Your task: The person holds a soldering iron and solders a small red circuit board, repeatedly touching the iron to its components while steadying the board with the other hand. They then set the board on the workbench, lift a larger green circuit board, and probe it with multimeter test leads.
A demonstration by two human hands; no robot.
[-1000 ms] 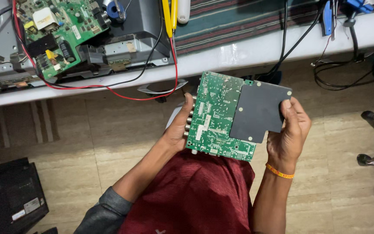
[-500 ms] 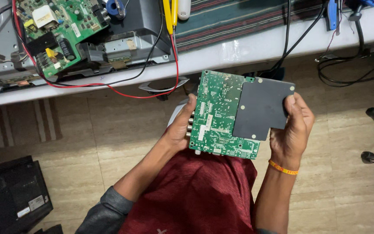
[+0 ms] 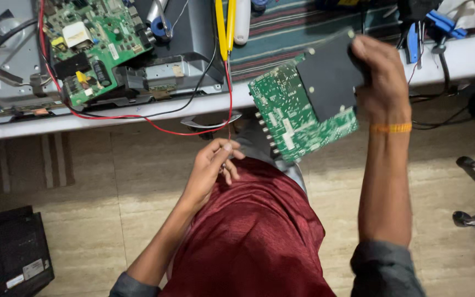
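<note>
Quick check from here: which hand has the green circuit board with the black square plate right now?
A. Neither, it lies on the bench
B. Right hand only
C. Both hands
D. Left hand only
B: the right hand grips the green circuit board by its black-plated end, raised by the bench edge, while the left hand hangs empty over the lap.

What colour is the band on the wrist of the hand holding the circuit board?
Orange, clearest in the head view: wristband.

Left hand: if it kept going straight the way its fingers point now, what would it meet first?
The left hand points up and right. First in line is probably the red wire looping below the bench edge, though depth is unclear; the green circuit board sits further right.
</note>
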